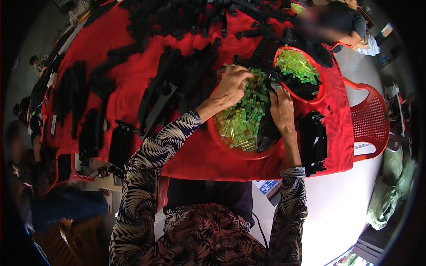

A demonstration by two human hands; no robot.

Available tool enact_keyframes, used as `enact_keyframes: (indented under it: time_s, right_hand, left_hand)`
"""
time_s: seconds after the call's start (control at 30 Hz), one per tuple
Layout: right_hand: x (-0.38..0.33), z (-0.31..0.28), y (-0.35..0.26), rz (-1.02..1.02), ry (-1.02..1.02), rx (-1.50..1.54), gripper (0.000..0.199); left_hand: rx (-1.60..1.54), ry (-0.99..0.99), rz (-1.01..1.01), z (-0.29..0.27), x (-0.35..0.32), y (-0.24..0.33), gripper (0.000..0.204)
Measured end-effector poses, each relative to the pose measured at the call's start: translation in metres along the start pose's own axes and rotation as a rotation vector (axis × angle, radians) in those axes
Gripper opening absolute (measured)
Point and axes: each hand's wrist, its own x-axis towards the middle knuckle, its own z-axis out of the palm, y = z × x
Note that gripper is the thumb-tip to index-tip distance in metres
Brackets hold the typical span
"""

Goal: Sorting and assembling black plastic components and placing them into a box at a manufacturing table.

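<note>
Both of my hands are over a red basin point(248, 156) filled with small clear green-yellow plastic pieces point(242, 122) and some black parts. My left hand point(230, 88) is at the basin's far left, its fingers curled together; what they hold, if anything, is hidden. A long black plastic part point(255, 65) lies across the far side of the basin, slanting between the hands. My right hand point(282, 106) is at the basin's right side, thumb and fingers closed around the near right end of that black part.
A second red basin point(323, 91) with green pieces and black parts stands at the far right. Stacks of black parts point(313, 142) cover much of the red tablecloth point(195, 155). A red chair point(372, 119) is on the right. Another person point(333, 26) sits across the table.
</note>
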Motion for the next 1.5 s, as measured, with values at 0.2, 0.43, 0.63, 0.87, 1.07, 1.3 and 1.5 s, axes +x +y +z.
enact_keyframes:
  time_s: [0.2, 0.43, 0.63, 0.87, 1.07, 1.3, 1.5]
  right_hand:
    - [-0.001, 0.001, -0.015, -0.085, 0.023, 0.085, 0.016]
    - [-0.017, -0.014, -0.022, -0.185, 0.002, 0.173, 0.025]
    - [-0.033, -0.03, -0.016, -0.233, -0.042, 0.099, 0.03]
    - [-0.026, -0.025, -0.022, -0.334, -0.006, -0.029, 0.026]
    - [-0.047, -0.033, -0.045, -0.286, 0.134, -0.134, 0.032]
    - [-0.05, -0.022, -0.058, -0.376, 0.296, -0.032, 0.025]
    - [-0.076, -0.017, -0.084, -0.487, 0.275, -0.023, 0.018]
  left_hand:
    - [-0.016, -0.12, 0.046, 0.001, -0.012, 0.025, 0.037]
    - [-0.056, -0.119, 0.163, -0.007, -0.028, 0.051, 0.037]
    - [-0.125, -0.224, 0.152, -0.006, -0.038, 0.066, 0.04]
    - [0.092, -0.353, 0.074, -0.029, -0.038, 0.07, 0.048]
    - [0.141, -0.35, 0.028, -0.032, -0.042, 0.069, 0.046]
    - [0.242, -0.257, 0.059, -0.031, -0.041, 0.076, 0.052]
    - [0.245, -0.258, 0.077, -0.038, -0.046, 0.081, 0.05]
